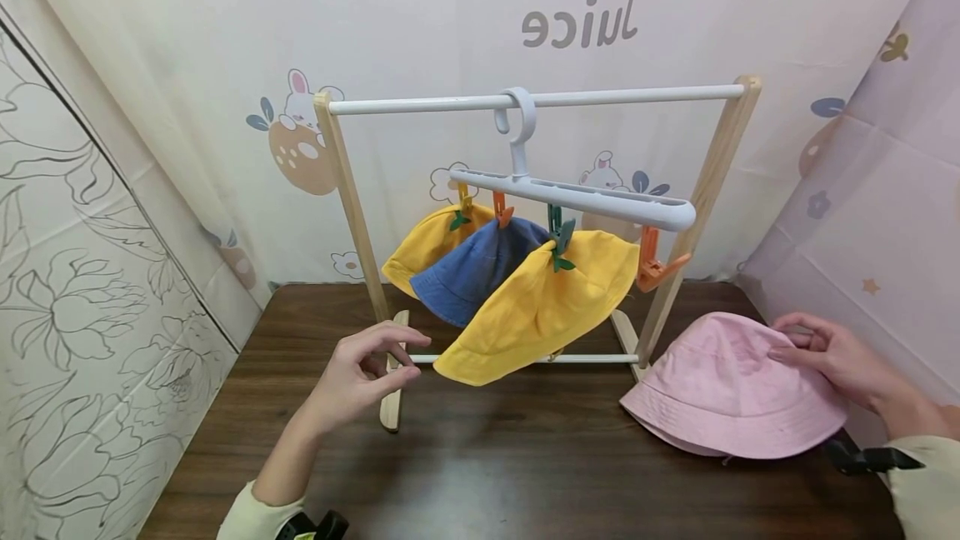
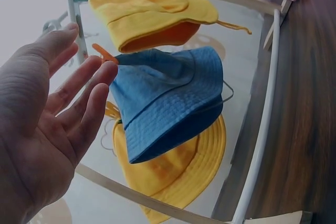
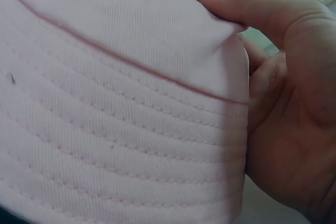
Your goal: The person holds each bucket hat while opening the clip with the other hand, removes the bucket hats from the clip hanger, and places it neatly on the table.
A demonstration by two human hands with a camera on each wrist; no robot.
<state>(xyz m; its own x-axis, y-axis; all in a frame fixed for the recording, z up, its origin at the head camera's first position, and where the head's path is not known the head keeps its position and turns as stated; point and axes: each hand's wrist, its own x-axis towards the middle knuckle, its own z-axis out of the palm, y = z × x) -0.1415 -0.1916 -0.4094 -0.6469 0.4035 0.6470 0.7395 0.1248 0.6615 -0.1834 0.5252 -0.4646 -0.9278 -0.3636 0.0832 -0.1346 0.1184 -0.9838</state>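
Observation:
My right hand [image 1: 843, 361] pinches the crown of a pink bucket hat [image 1: 731, 398] at the right; in the right wrist view the thumb [image 3: 220, 1] presses on its cloth. My left hand [image 1: 367, 369] holds nothing, its fingers loosely bent left of the front yellow hat [image 1: 547, 302]. A blue hat [image 1: 480, 269] and another yellow hat [image 1: 427, 244] hang behind that one. Clips fasten all three to a pale grey hanger [image 1: 600, 198]. At the hanger's near end, an orange clip [image 1: 654, 265] carries no hat.
The hanger hooks over the top bar [image 1: 622, 97] of a wood-and-white rack. A lower white bar [image 1: 592, 358] joins its feet on the dark wooden table [image 1: 487, 465]. Printed curtains [image 1: 412, 15] stand behind and at the right; a flower-patterned panel [image 1: 97, 315] is at the left.

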